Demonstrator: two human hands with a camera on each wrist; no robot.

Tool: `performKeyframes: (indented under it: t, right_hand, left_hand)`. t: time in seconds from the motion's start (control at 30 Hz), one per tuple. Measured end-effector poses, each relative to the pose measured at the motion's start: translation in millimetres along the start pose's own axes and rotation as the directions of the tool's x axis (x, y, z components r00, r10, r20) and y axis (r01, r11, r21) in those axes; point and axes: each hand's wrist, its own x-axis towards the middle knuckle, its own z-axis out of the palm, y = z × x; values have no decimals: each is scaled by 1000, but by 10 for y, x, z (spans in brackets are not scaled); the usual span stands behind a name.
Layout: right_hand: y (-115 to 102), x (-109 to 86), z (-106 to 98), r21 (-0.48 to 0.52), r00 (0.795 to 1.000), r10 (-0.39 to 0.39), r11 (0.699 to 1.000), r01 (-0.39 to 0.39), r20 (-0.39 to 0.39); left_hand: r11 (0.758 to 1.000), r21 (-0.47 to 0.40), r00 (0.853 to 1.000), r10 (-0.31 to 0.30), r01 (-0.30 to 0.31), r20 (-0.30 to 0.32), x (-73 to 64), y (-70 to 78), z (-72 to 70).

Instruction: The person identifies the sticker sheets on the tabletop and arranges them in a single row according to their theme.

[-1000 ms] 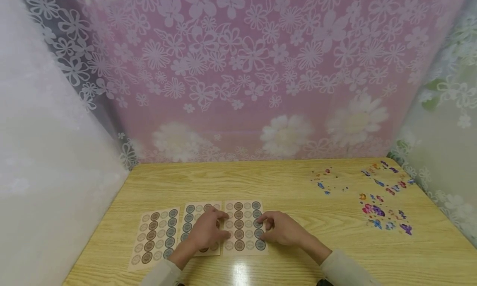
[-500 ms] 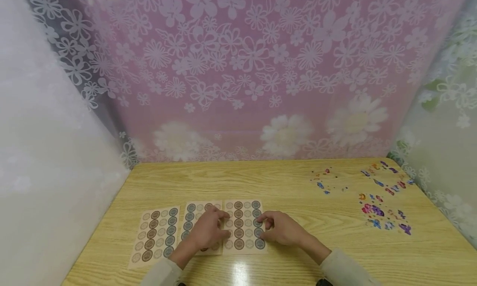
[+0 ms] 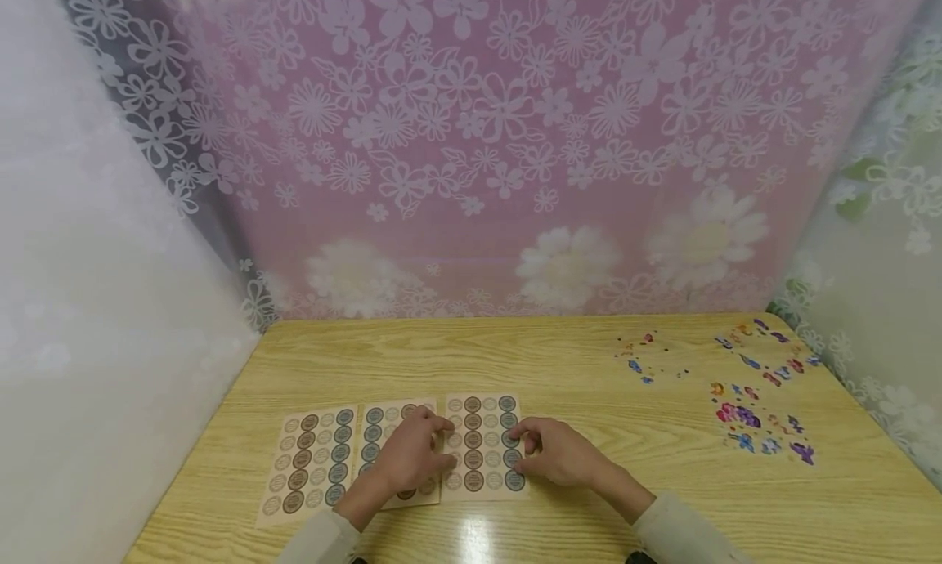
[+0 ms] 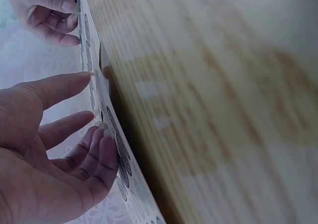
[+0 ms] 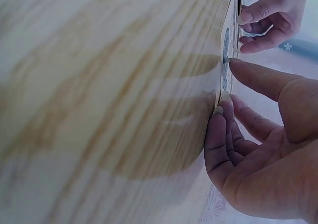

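Three cream sheets printed with columns of round brown, blue and pale stickers lie side by side. The right sheet (image 3: 483, 490) is between my hands. My left hand (image 3: 414, 451) lies across the middle sheet (image 3: 373, 433) and partly hides it; its thumb and index finger touch the right sheet's left side, tips apart. On the opposite side, thumb and index finger of my right hand (image 3: 559, 452) rest on the blue sticker column, also apart. Both wrist views show loosely bent fingers at the paper: the left hand (image 4: 59, 149) and the right hand (image 5: 268, 144).
The left sheet (image 3: 305, 462) lies slightly slanted on the wooden table (image 3: 589, 515). Small colourful flower and butterfly shapes (image 3: 743, 417) are scattered at the right, with more pieces (image 3: 636, 366) towards the back. A pink floral curtain (image 3: 471, 139) closes off the back.
The middle sheet has shifted slightly left, so its gap to the right sheet is a little wider. Both hands keep nearly the same place; the head view drifts slightly.
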Motion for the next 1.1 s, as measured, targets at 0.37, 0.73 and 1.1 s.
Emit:
performKeyframes:
  t: [0.37,0.73,1.1]
  right_hand:
    - [-1,-7,-10,-2,1000,-2,1000,2,2]
    - [-29,-26,-6,-8,1000,11,1000,-11,-5]
    - [-44,-45,-57,13,1000,0,1000,0,22]
  left_hand:
    - [996,92,1000,-11,11,6,-19,83,1]
    - [988,156,999,0,6,-37,-49,97,30]
    - [979,206,998,13,0,-61,-55,94,34]
